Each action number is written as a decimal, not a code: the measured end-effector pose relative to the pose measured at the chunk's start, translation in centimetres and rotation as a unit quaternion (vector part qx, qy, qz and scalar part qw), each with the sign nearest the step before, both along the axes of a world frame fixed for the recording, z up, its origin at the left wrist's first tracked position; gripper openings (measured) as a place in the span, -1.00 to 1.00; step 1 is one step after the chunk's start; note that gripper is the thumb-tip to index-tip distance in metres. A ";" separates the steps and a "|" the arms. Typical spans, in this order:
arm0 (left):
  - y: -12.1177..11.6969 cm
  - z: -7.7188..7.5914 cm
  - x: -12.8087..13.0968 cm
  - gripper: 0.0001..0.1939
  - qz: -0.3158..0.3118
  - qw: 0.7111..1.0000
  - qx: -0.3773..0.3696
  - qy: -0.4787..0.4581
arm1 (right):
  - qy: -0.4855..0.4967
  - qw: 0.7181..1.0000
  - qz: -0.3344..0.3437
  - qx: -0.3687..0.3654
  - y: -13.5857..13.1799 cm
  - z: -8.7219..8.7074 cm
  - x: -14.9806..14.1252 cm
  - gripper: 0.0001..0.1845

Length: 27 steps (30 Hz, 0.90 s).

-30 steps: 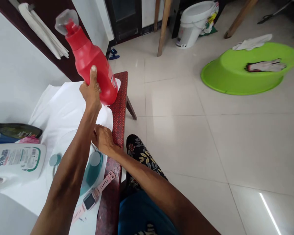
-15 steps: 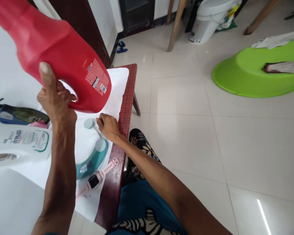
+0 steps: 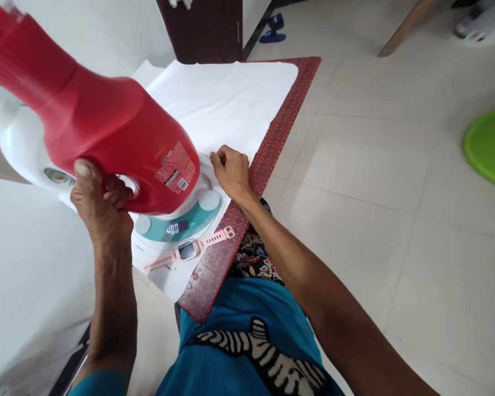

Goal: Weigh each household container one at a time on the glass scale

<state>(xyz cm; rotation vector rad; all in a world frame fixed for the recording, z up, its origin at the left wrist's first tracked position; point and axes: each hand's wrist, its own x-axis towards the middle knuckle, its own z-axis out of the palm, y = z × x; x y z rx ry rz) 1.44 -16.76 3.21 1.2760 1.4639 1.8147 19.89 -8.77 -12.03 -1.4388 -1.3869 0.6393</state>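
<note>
A large red detergent bottle (image 3: 119,126) is tilted over a round kitchen scale (image 3: 163,231) with a teal band and a lit display. My left hand (image 3: 103,201) is closed round the bottle's handle, the thumb on its side. The bottle hides part of the scale; whether its base touches the platform I cannot tell. My right hand (image 3: 234,171) rests at the far right side of the scale, fingers curled in. Whatever may be in those fingers is hidden. In front of the scale lies a pink-strapped watch (image 3: 187,250).
White cloth (image 3: 239,93) covers much of the red patterned table (image 3: 286,121). Behind the red bottle is a white bottle (image 3: 28,146). Blue slippers (image 3: 274,30) and a green basin (image 3: 490,146) are on the tiled floor, and a wooden leg (image 3: 404,27) stands farther back.
The view has swung to the left, so table and scale appear farther right. My left hand still holds the red bottle, which now overlaps the scale. My right hand stays curled beside it.
</note>
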 end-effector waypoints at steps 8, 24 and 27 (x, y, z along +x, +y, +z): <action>0.4 -2.0 -1.5 -0.15 0.017 1.000 -0.001 -0.010 | -0.012 1.000 0.000 -0.005 0.1 -0.2 0.0 -0.63; 0.5 -4.3 -8.5 -0.24 0.128 0.991 0.016 0.027 | 0.020 1.000 0.022 0.007 -0.2 -1.4 0.7 -0.58; 0.0 -5.6 -10.3 -0.24 0.149 0.988 0.012 0.038 | 0.029 0.999 0.021 0.003 -0.2 -1.4 0.7 -0.57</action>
